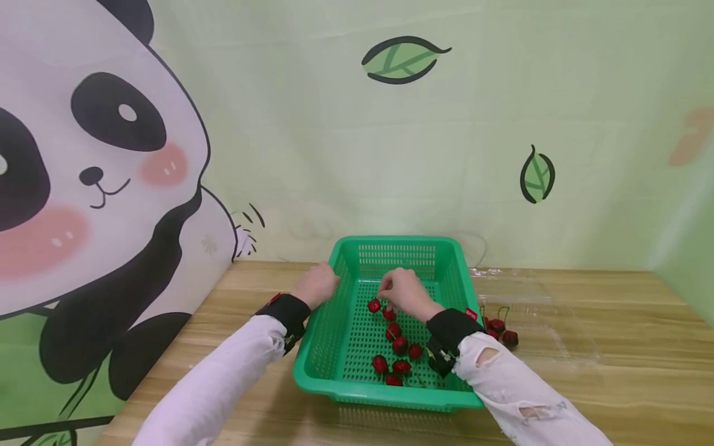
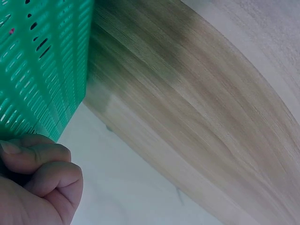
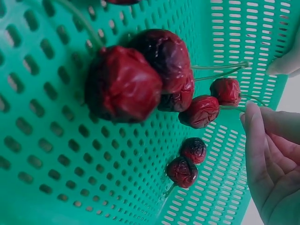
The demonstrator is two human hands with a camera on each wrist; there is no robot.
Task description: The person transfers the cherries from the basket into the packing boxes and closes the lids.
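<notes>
My left hand (image 1: 317, 285) grips the left rim of a green plastic basket (image 1: 328, 347). Its fingers (image 2: 51, 176) are curled beside the slotted wall in the left wrist view. Inside the basket, my right hand (image 1: 408, 293) reaches down to the wrinkled dark red cherries. The thumb and forefinger (image 3: 255, 124) pinch the thin stem of a cherry (image 3: 200, 112); another cherry (image 3: 226, 91) with a stem lies right beside it. Several more cherries (image 1: 400, 345) are spread over the basket's floor, and a pair (image 3: 183, 172) lies close together in the right wrist view.
To the right of the basket, a clear plastic container (image 1: 538, 325) stands on the wooden table (image 1: 636, 347) with several stemmed cherries (image 1: 510, 337) in it, partly hidden by my right sleeve. A cloth backdrop (image 1: 312, 124) with a panda and leaves hangs behind the table.
</notes>
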